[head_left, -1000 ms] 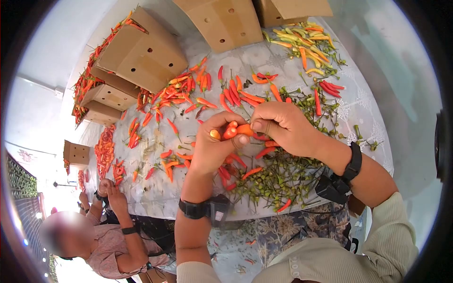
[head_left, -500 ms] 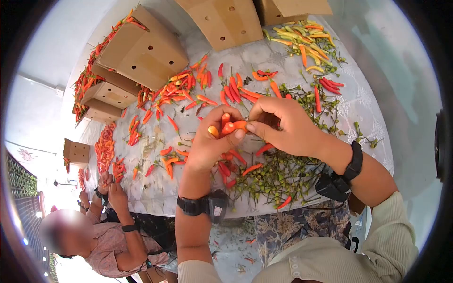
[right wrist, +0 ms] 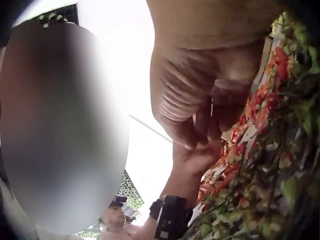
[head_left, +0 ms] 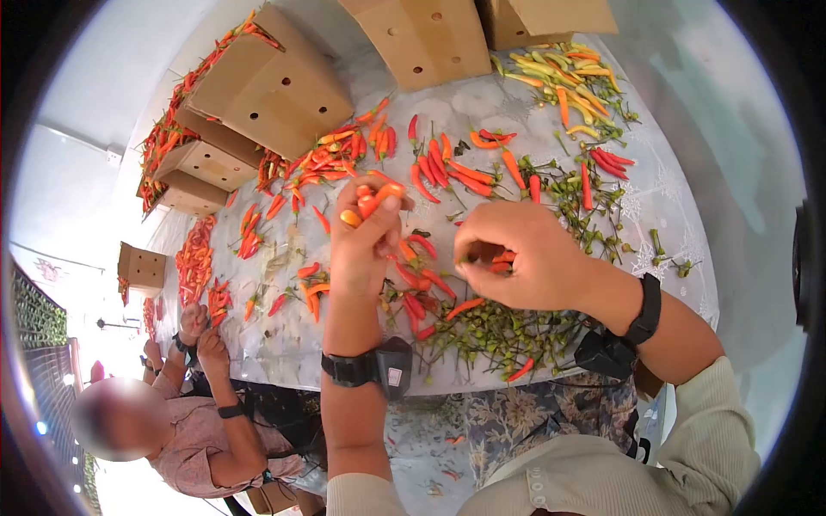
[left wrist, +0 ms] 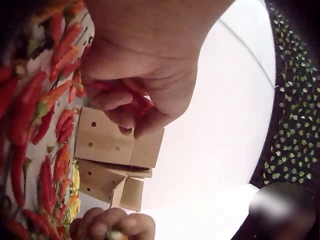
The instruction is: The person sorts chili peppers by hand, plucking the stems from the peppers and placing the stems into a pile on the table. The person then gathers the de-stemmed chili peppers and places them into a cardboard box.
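My left hand [head_left: 361, 236] holds several stemless chili peppers [head_left: 368, 205], orange and red, in its curled fingers. In the left wrist view, red chilies [left wrist: 137, 100] show between those fingers. My right hand [head_left: 525, 254] is apart from it, over the table, fingers curled. A small green chili stem [left wrist: 116, 234] shows at its fingertips in the left wrist view. Under and beside the right hand lies a heap of green stems [head_left: 508, 335]. Loose red chilies [head_left: 417, 301] lie between the hands, close to the left wrist.
Cardboard boxes [head_left: 267, 86] stand along the far side, some heaped with chilies. Yellow chilies [head_left: 572, 86] lie at the back right. More red and orange chilies [head_left: 443, 163] are scattered over the pale tablecloth [head_left: 662, 215]. Another person [head_left: 202, 439] works at the left.
The hands were together at an orange chili. They have parted: my left hand moved left and away with the chilies, my right hand slightly down.
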Demonstrator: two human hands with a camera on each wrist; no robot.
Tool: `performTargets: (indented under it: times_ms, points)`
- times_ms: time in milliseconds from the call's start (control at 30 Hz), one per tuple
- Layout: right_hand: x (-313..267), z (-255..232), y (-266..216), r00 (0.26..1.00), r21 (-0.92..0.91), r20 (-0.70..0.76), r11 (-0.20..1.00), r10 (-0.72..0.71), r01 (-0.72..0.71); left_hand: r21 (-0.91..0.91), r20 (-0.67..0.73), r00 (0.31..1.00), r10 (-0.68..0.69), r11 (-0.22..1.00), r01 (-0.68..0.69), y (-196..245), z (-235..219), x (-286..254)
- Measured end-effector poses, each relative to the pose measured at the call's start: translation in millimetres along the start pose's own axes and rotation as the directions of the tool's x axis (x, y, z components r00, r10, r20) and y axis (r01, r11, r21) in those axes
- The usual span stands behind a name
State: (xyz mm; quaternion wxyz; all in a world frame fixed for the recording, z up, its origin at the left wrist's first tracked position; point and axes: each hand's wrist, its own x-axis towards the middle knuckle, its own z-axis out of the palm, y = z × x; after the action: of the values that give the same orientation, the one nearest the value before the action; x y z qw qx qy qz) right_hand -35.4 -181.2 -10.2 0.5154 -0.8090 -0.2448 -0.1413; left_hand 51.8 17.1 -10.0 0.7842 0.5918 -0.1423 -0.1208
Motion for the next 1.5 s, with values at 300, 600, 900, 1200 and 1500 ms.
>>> performTargets:
  times_ms: [300,600,900,1200,1500]
  points:
    - [-11,13,-2,0.895,0.323,0.445,0.936,-0.018,-0.142,0.501,-0.179,0.984,0.014,0.862,0.079,5,-19,3]
    - [-7,6,3,0.956,0.116,0.166,0.958,0.241,-0.262,0.923,-0.081,0.983,-0.165,0.36,0.137,10,-23,-2]
    - [-10,7,-34,0.748,0.431,0.66,0.85,-0.068,-0.303,0.835,0.057,0.985,-0.165,0.549,0.044,1,-16,-3]
    - [-4,9,-2,0.957,-0.04,-0.057,0.957,0.284,-0.287,0.203,0.037,0.977,-0.212,0.959,0.2,13,-1,-5]
    - [-2,15,15,0.938,0.053,-0.217,0.962,0.272,-0.267,-0.073,0.181,0.96,-0.212,0.971,0.228,4,-5,-4]
